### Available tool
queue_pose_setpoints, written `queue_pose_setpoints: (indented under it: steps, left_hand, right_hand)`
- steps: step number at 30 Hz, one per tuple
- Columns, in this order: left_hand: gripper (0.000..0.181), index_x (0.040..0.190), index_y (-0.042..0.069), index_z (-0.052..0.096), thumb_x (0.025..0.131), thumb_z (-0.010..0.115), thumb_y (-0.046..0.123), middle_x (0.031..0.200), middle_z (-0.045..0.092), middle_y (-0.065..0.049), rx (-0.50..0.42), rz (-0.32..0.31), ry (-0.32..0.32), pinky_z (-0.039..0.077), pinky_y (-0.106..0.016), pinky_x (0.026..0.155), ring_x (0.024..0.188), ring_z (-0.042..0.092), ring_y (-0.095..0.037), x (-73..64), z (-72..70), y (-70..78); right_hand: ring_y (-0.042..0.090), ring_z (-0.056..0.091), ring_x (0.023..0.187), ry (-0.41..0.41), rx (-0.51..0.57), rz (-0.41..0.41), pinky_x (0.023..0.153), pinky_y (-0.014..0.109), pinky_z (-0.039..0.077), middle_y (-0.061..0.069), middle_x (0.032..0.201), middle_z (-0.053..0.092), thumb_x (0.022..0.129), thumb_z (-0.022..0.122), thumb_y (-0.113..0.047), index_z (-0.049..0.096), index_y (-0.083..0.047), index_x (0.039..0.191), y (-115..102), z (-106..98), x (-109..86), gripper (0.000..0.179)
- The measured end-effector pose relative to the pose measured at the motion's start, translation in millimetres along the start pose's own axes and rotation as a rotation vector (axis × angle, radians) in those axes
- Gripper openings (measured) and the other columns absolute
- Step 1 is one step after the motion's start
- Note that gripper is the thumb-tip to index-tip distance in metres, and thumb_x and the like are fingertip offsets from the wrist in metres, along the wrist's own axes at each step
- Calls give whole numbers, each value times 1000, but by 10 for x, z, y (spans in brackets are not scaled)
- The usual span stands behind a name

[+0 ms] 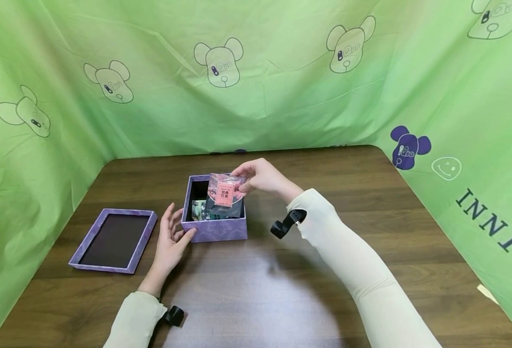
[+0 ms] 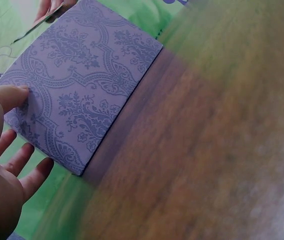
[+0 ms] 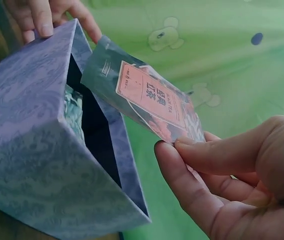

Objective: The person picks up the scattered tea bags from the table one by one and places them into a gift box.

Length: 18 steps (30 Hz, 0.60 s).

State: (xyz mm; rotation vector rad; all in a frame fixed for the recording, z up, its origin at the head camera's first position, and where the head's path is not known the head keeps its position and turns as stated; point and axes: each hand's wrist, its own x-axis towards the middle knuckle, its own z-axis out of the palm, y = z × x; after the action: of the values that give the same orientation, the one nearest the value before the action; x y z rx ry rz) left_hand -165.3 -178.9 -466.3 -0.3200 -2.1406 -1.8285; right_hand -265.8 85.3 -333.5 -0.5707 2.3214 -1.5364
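A purple patterned box [image 1: 220, 231] stands uncovered on the table, its dark inside showing. My left hand [image 1: 171, 240] holds the box at its near left corner, thumb on the front wall and fingers along the left side. Between thumb and fingers my right hand [image 1: 262, 178] pinches the edge of a tea bag sachet [image 3: 149, 97], dark with a pink label and pink flowers. The sachet is tilted over the box's opening. Inside the box lies another green patterned sachet [image 1: 198, 210], partly hidden behind the front wall and the held one.
To the left of the box, the purple lid [image 1: 140, 245] lies with its dark inner side up. The wooden table [image 1: 325, 309] ends at a green curtain [image 1: 264, 111] with printed bear heads behind and at both sides. Black wrist cameras [image 1: 288, 223] sit on both wrists.
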Motion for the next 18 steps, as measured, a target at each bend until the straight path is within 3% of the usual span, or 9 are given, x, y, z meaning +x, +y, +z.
queue_pose_setpoints:
  steps: [7,10,14,18]
  left_hand:
    - [78,151,-8,16,88,62,-17,142,40,-34,-2,0,4,43,-18,88,123,46,-24,0,5,-5]
    - [78,151,-8,16,88,62,-18,142,40,-34,-9,1,4,43,-18,88,122,47,-18,2,8,-6]
    - [78,151,-8,16,87,61,-18,142,40,-35,-18,8,1,43,-17,88,119,46,-7,3,10,-10]
    - [78,151,-8,17,87,61,-19,142,40,-35,-22,17,7,43,-18,89,119,47,-9,8,3,-20]
  right_hand:
    - [15,67,68,3,0,24,73,38,58,26,104,70,80,65,20,67,12,116,27,212,172,38]
    - [14,67,64,-20,11,39,75,42,57,26,100,70,84,61,20,67,12,115,49,309,194,32]
    - [17,70,66,-48,-61,43,74,40,58,23,99,72,88,59,17,69,10,112,74,407,197,27]
    - [20,72,72,-82,-130,27,72,35,58,22,103,72,88,55,16,70,9,112,62,469,194,29]
